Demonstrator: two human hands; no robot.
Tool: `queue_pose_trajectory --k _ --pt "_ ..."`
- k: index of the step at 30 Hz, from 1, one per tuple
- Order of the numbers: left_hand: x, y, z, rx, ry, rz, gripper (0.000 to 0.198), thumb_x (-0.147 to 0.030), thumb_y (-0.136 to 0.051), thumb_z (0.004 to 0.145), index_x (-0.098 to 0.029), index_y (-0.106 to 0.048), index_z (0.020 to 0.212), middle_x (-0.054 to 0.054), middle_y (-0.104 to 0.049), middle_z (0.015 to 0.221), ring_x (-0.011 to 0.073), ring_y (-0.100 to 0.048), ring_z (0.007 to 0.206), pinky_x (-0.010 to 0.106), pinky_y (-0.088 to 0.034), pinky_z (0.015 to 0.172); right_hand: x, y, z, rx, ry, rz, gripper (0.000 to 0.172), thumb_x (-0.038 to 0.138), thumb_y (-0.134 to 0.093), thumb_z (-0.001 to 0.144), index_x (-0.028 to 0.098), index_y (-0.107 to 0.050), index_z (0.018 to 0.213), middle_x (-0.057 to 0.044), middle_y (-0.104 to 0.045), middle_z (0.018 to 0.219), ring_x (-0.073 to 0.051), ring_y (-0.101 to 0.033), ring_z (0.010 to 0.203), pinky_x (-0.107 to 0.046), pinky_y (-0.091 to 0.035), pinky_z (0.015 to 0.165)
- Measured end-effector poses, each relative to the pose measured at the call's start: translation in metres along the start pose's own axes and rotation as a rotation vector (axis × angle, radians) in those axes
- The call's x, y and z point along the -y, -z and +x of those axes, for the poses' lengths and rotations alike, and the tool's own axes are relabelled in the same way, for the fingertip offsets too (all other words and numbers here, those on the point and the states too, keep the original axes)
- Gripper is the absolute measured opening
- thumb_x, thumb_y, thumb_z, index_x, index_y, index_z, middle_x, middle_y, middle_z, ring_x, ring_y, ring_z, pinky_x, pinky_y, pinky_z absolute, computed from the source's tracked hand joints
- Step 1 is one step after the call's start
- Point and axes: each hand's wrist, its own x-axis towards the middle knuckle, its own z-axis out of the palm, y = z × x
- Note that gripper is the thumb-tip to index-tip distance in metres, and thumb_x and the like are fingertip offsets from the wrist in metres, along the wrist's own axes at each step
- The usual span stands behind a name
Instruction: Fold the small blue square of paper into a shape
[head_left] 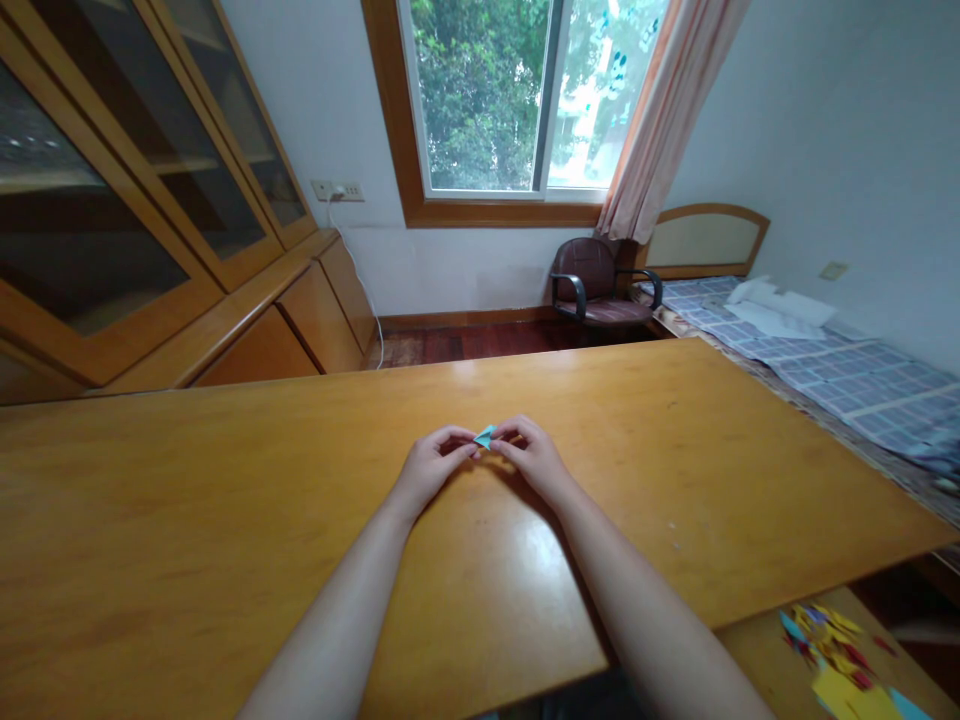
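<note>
A small piece of folded turquoise paper (484,437) is held just above the wooden table (225,520), near its middle. My left hand (441,455) pinches the paper's left end between thumb and fingers. From the other side, my right hand (527,450) grips its right end the same way. Fingertips cover parts of the paper, so its full folded shape cannot be made out.
At the lower right, a lower surface (757,650) bears several colourful paper pieces (832,640) in yellow, red and blue. Beyond the table are a glass-door cabinet (247,330), a dark red armchair (589,275) and a bed (825,370) with a checked cover.
</note>
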Motion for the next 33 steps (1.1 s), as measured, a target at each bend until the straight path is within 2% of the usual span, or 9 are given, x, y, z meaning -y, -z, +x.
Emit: queue_pose_trajectory --k 4,12,16,20,24,30,33 --pt "-0.003 -0.001 0.0 -0.005 -0.019 0.047 0.024 -0.037 -0.071 0.077 -0.017 -0.069 0.09 0.006 -0.074 0.085 0.0194 -0.069 0.08 0.032 -0.054 0.081 0.004 0.0 0.0 0.035 0.017 -0.025 0.014 0.033 -0.067 0.082 0.019 -0.068 0.084 -0.004 -0.065 0.088 -0.016 -0.06 0.082 -0.028 -0.047 0.074" --pt "-0.007 -0.002 -0.001 -0.022 -0.068 0.113 0.027 -0.038 -0.065 0.081 -0.017 -0.069 0.098 0.007 -0.074 0.09 0.0199 -0.07 0.081 0.033 -0.054 0.081 0.01 -0.001 -0.001 0.08 -0.006 -0.047 0.019 0.037 -0.063 0.085 0.018 -0.067 0.084 -0.003 -0.064 0.082 -0.015 -0.058 0.076 -0.027 -0.045 0.07" --pt "-0.007 -0.001 -0.002 -0.022 -0.097 0.191 0.024 -0.038 -0.062 0.084 -0.018 -0.072 0.093 0.007 -0.075 0.088 0.0198 -0.069 0.082 0.03 -0.054 0.079 0.011 0.0 -0.002 0.077 -0.014 -0.07 0.02 0.037 -0.06 0.086 0.018 -0.066 0.082 -0.002 -0.062 0.078 -0.015 -0.057 0.072 -0.026 -0.043 0.067" --pt "-0.008 -0.001 -0.003 -0.021 -0.123 0.247 0.022 -0.037 -0.063 0.083 -0.018 -0.073 0.09 0.006 -0.075 0.085 0.0197 -0.069 0.08 0.029 -0.053 0.077 0.012 0.0 -0.003 0.087 -0.021 -0.105 0.021 0.036 -0.06 0.086 0.018 -0.066 0.079 -0.001 -0.061 0.075 -0.013 -0.055 0.068 -0.025 -0.041 0.064" --pt "-0.007 -0.003 -0.003 0.01 -0.145 0.256 0.022 -0.036 -0.066 0.081 -0.019 -0.073 0.095 0.006 -0.074 0.092 0.0202 -0.069 0.085 0.031 -0.054 0.08 0.01 -0.001 -0.004 0.11 0.004 -0.147 0.021 0.036 -0.061 0.087 0.018 -0.065 0.078 -0.001 -0.061 0.075 -0.013 -0.054 0.068 -0.025 -0.041 0.063" --pt "-0.01 -0.002 -0.004 0.038 -0.185 0.314 0.023 -0.033 -0.067 0.082 -0.022 -0.073 0.1 0.006 -0.074 0.098 0.0201 -0.068 0.09 0.031 -0.052 0.084 0.01 -0.001 -0.003 0.125 0.088 -0.13 0.018 0.034 -0.06 0.088 0.019 -0.067 0.081 -0.004 -0.062 0.088 -0.016 -0.058 0.085 -0.027 -0.044 0.073" --pt "-0.013 -0.001 -0.004 0.059 -0.219 0.352 0.022 -0.033 -0.065 0.084 -0.022 -0.074 0.101 0.006 -0.074 0.097 0.0193 -0.067 0.089 0.029 -0.051 0.082 0.01 -0.002 -0.003 0.08 0.066 -0.122 0.017 0.034 -0.064 0.085 0.018 -0.068 0.08 -0.006 -0.058 0.099 -0.016 -0.056 0.089 -0.026 -0.045 0.069"
